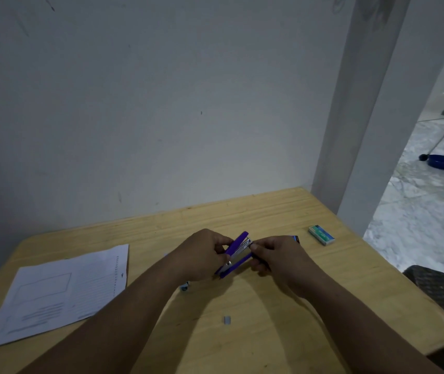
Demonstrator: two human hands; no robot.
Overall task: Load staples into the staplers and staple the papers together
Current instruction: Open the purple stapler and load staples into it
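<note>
Above the middle of the wooden table (269, 306), both hands hold a purple stapler (235, 255) that is hinged open, its purple top lifted off the shiny metal staple channel; the left hand (202, 255) grips the stapler's near end from the left, while the right hand (277, 256) pinches at the channel's far end, though whether a strip of staples sits between those fingertips is too small to tell; judging by this, the loading step is under way and no stapling has begun; to do it well, the left hand should keep the base steady and the top swung well clear, the strip should go in legs down and slide flat along the channel, and the top should close only once the strip is fully seated; a small grey clump of staples (227, 320) lies loose on the table nearer the person; a green staple box (321, 235) rests to the right, well apart; the papers (53, 295) lie flat at the left, untouched.
</note>
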